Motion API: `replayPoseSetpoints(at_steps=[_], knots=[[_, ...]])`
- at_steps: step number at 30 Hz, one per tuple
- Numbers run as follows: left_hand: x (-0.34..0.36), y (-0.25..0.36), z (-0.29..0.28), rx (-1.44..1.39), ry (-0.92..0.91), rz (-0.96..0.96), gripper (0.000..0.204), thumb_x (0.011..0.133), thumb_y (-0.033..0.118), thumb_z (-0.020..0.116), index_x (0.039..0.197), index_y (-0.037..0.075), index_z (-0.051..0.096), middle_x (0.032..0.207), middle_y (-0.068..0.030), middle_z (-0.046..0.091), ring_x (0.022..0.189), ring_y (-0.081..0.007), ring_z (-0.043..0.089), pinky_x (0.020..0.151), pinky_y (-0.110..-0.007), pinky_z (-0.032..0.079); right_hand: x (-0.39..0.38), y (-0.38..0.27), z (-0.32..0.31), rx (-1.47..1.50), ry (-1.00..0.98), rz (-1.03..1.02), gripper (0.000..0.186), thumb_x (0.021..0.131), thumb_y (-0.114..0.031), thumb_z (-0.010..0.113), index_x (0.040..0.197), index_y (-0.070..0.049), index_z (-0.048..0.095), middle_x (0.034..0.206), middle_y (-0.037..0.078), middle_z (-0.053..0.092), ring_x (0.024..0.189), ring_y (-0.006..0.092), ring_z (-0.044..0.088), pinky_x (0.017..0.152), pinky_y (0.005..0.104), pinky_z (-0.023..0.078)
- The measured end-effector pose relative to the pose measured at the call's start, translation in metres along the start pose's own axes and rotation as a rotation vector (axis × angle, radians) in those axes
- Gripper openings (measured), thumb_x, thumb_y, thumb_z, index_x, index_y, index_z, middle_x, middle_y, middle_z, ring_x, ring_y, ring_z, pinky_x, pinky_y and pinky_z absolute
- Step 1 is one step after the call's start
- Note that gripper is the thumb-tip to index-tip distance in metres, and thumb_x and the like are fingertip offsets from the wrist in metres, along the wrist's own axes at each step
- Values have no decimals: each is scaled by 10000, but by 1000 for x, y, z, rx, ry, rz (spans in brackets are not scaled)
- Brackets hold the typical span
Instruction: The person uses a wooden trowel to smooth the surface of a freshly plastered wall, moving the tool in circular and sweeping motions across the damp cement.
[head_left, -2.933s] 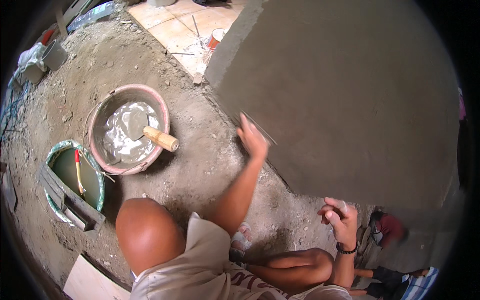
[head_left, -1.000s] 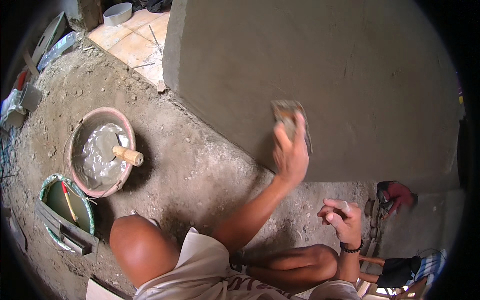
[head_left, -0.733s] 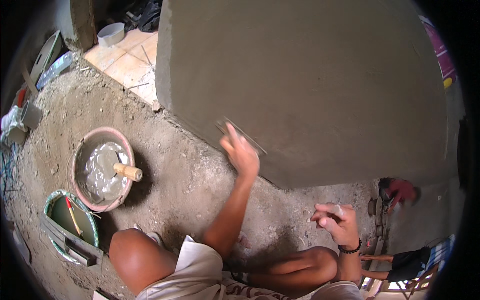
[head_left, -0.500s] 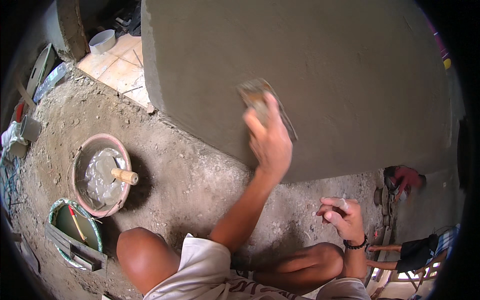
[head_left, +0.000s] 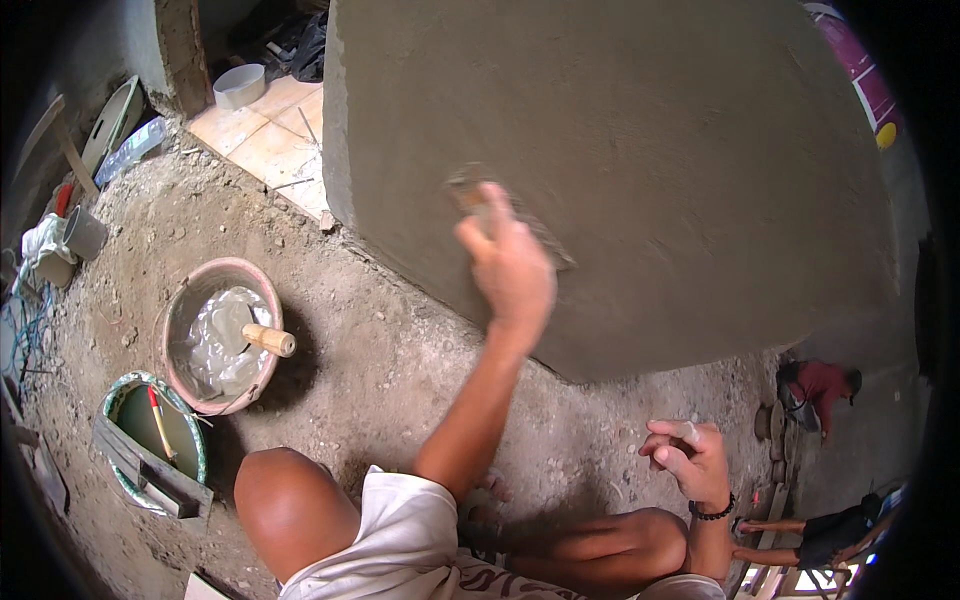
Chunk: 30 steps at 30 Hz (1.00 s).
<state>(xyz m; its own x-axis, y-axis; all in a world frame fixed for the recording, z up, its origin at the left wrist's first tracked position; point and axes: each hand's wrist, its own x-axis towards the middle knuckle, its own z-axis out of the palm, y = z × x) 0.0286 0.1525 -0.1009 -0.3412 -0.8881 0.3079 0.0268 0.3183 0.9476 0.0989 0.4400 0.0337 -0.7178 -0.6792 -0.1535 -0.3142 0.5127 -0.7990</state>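
Left hand [head_left: 518,275] has its fingers clamped on a hand float [head_left: 468,187], blurred; float is against the gray plastered wall [head_left: 680,190], left part, near the lower edge. Right hand [head_left: 692,460] is held up over the dirt ground [head_left: 400,340], to the right and nearer; fingers loosely bent, thumb and index a bit apart, pale smear on a finger. Dark beaded bracelet [head_left: 712,508] on that wrist.

Left side: pink-rimmed bucket [head_left: 274,300] with wet gray mix, wooden-handled tool [head_left: 268,340] standing tilted in it. Just nearer, green-rimmed bucket [head_left: 108,402] of murky liquid; brush with red-and-pale handle [head_left: 155,402] leaning inside, flat gray tool [head_left: 140,465] lying across the rim. Far left: plastic bottle [head_left: 133,147] on dirt, light tiles [head_left: 262,140] with a white round container [head_left: 240,87].

Right edge: person in red top [head_left: 822,388] bent over, farther off; second person in dark shorts [head_left: 838,533], nearer, partly cut off by the dark rim.
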Motion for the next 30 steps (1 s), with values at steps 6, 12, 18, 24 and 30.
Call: replayPoseSetpoints(at_steps=[6,12,18,24,30], knots=[[-84,-41,33,83,-19,226,627,959,72,538,1550,44,331,1183,-217,408,976,-314,546,869,-434,505,21,8,1,0,1,-16,279,934,-124,681,1175,16,687,853,118,730,685,135,663,616,270,552],[61,-58,-24,-3,135,-56,574,986,102,480,1544,48,358,1106,-162,440,955,-266,529,870,-423,469,9,7,1,23,-44,-32,275,924,-112,684,1170,10,693,857,120,734,682,130,665,614,271,554],[8,44,-6,91,-45,218,566,971,76,519,1523,92,396,1216,-233,425,965,-342,602,788,-434,569,15,14,-3,23,-28,22,291,913,-111,686,1169,28,688,846,122,738,682,137,675,624,269,559],[-30,-102,11,35,-30,-269,599,983,61,500,1558,116,341,1246,-220,398,972,-292,581,831,-404,535,25,1,7,-44,-58,-65,307,913,-124,692,1188,13,685,845,125,742,697,143,685,644,272,561],[116,-104,-58,81,107,-223,522,985,93,502,1503,83,438,1064,-178,475,910,-288,554,853,-403,491,12,4,16,62,-174,87,317,913,-115,700,1194,31,674,879,128,738,730,142,678,655,275,559]])
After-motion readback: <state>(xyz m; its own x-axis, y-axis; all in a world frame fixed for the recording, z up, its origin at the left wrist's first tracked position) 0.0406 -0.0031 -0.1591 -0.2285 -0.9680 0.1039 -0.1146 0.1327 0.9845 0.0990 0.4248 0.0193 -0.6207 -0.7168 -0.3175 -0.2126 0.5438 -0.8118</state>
